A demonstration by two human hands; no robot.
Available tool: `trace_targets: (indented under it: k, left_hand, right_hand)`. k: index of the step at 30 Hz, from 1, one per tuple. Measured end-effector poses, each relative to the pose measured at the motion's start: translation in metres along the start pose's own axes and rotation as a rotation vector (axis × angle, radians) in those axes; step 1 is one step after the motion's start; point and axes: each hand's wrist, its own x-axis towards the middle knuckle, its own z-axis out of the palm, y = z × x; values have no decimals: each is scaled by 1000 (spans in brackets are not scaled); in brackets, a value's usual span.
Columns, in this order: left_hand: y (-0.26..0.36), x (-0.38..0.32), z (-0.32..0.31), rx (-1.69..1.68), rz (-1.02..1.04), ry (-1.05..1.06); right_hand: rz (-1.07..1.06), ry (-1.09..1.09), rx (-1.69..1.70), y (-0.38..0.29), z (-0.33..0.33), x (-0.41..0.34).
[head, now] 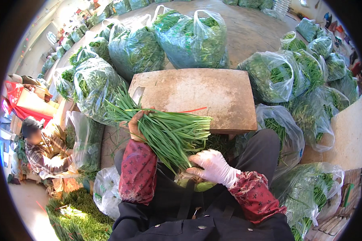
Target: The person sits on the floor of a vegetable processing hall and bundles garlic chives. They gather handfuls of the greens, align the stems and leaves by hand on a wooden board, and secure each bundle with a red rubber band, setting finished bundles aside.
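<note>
My bare left hand (pixel 138 125) is closed around a bundle of long green leafy stalks, which look like garlic chives (pixel 172 123). Their pale cut ends point right, over the near edge of a worn wooden board (pixel 196 90). Just below the bundle is my right hand (pixel 209 165) in a white glove, its thumb and forefinger at the tip of a drooping stalk; whether they pinch it cannot be told. A thin red tie (pixel 194 110) lies on the board behind the bundle. Loose greens (pixel 217 144) show beneath the board's near edge.
Plastic bags full of greens stand beyond the board (pixel 193 42), at the left (pixel 96 87) and at the right (pixel 274 75). A pile of greens (pixel 78 214) lies at the lower left beside a crumpled clear bag (pixel 107 188). A person in a cap (pixel 45 150) sits at the left.
</note>
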Motion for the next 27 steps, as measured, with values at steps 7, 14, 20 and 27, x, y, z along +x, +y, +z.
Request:
trace_targets:
  k: [7, 14, 20, 27]
  left_hand:
    - [-6, 2, -1, -133, 45, -48]
    - [-8, -6, 11, -72, -17, -85]
    - [-3, -7, 9, -93, -26, -140]
    - [1, -6, 8, -97, 24, -115]
  right_hand:
    - [452, 426, 265, 25, -30, 14]
    - [429, 222, -275, 25, -9, 32]
    - [545, 280, -253, 54, -16, 28]
    - [755, -224, -257, 82, -32, 0]
